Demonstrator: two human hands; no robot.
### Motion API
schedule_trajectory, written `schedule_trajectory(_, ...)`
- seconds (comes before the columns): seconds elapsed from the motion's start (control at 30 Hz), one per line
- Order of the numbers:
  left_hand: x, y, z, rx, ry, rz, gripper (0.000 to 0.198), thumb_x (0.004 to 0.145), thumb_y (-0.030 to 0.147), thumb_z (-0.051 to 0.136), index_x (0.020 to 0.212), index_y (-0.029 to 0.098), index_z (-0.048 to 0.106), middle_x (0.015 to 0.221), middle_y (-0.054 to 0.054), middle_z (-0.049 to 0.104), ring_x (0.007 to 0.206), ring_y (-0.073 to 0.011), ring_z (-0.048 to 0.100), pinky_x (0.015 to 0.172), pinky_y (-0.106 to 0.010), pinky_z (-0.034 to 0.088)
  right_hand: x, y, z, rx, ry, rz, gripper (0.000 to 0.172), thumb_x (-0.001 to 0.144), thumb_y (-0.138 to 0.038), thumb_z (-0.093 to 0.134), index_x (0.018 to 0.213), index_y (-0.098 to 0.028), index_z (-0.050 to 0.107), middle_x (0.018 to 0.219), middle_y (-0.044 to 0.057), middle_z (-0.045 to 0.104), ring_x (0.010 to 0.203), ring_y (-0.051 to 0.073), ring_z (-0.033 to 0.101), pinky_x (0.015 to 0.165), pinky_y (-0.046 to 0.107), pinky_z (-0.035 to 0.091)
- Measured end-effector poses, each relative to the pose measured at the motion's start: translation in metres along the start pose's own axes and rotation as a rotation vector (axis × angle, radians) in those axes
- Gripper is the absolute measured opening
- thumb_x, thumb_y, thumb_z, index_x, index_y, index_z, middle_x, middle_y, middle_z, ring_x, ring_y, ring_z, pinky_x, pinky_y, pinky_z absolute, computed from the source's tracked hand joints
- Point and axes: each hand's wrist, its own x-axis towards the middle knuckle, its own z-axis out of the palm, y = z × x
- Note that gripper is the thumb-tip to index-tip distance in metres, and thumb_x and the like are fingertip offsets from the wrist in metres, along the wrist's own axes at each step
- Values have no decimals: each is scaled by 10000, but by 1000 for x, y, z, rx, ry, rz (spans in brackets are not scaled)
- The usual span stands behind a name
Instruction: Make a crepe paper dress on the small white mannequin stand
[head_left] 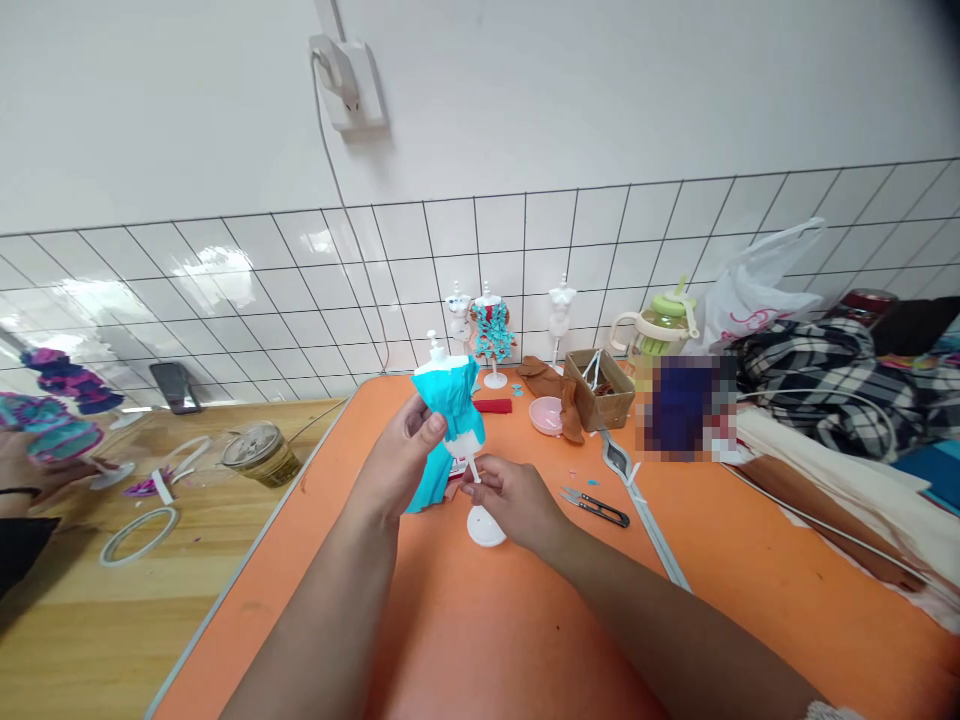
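Observation:
A small white dress form (435, 358) leans to the left, draped in bright turquoise cloth (446, 395) that hangs down on its left side. My left hand (409, 450) is closed around the draped torso, thumb across the cloth. Lower down, my right hand (510, 492) pinches the white stand pole just above the round base (486, 527). Behind the form, a small patch of something red and white shows partly between the cloth and the pole. Thread snips (600, 507) lie to the right of my right hand.
Several small dress forms (561, 310) stand by the tiled wall, one dressed in turquoise ruffles (493, 330). A cardboard box (600, 390), a pink bowl (546, 415), brown cloth and a grey zipper (649, 520) lie to the right. At far left, another person's hand (37, 475) is beside a ruffled form.

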Motion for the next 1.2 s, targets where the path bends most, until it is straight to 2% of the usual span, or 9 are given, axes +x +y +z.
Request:
schedule_trajectory(0.1, 3, -4, -4, 68, 58, 84, 611, 722, 499, 734, 1242, 208, 600, 965, -93, 724, 686, -218, 678, 570, -291, 497, 1, 3, 2, -33, -11, -6, 140, 856, -330, 559, 870, -220, 644, 706, -18, 680, 636, 146, 609, 575, 229, 397)
schedule_trajectory(0.23, 7, -8, -13, 89, 178, 104, 492, 723, 441, 753, 1130, 178, 672, 905, -90, 738, 706, -229, 682, 602, -308, 512, 2, 5, 2, -49, -4, -24, 128, 864, -293, 546, 892, -234, 656, 794, -6, 712, 716, 166, 646, 613, 237, 421)
schedule_trajectory(0.43, 6, -8, -12, 60, 162, 65, 479, 715, 430, 759, 1114, 180, 673, 862, -76, 740, 642, -232, 683, 522, -302, 505, 3, 10, 2, -64, 10, -52, 135, 874, -285, 535, 902, -232, 656, 840, 4, 722, 771, 174, 658, 648, 239, 427)
schedule_trajectory(0.6, 5, -3, -8, 97, 36, 105, 474, 720, 386, 762, 1134, 197, 627, 964, -75, 721, 688, -204, 683, 515, -261, 519, 7, 23, 6, -124, 43, -58, 142, 879, -315, 536, 894, -220, 641, 739, -9, 673, 681, 152, 607, 613, 226, 391)
schedule_trajectory(0.9, 7, -8, -10, 166, 164, 96, 340, 674, 317, 802, 954, 186, 661, 865, -40, 718, 703, -213, 685, 606, -312, 568, 11, 40, 12, -159, 79, -94, 151, 884, -323, 519, 801, -209, 575, 686, -28, 588, 624, 123, 508, 553, 204, 321)
schedule_trajectory(0.97, 8, -9, -9, 185, 142, 110, 377, 677, 314, 802, 1002, 187, 659, 911, -49, 719, 772, -226, 691, 642, -313, 571, 13, 46, 14, -162, 110, -89, 160, 874, -326, 529, 771, -208, 557, 652, -37, 560, 597, 118, 483, 535, 202, 305)
schedule_trajectory(1.07, 8, -9, -7, 177, 85, 151, 614, 681, 326, 801, 1240, 209, 573, 1092, -89, 697, 952, -262, 672, 722, -323, 567, 15, 55, 18, -138, 144, -76, 150, 859, -303, 538, 746, -206, 538, 636, -44, 568, 572, 112, 484, 516, 201, 292)
schedule_trajectory(1.13, 9, -9, -6, 170, 110, 207, 741, 689, 337, 797, 1353, 225, 489, 1193, -109, 664, 1060, -273, 636, 785, -324, 552, 16, 61, 20, -109, 149, -71, 152, 858, -301, 538, 739, -205, 532, 646, -42, 601, 569, 113, 511, 515, 201, 302)
schedule_trajectory(1.2, 10, -10, -7, 189, 171, 239, 724, 685, 357, 797, 1340, 217, 522, 1213, -118, 659, 1090, -278, 623, 816, -328, 542, 16, 66, 22, -96, 156, -67, 166, 857, -311, 541, 730, -205, 530, 674, -33, 641, 576, 119, 542, 521, 204, 321)
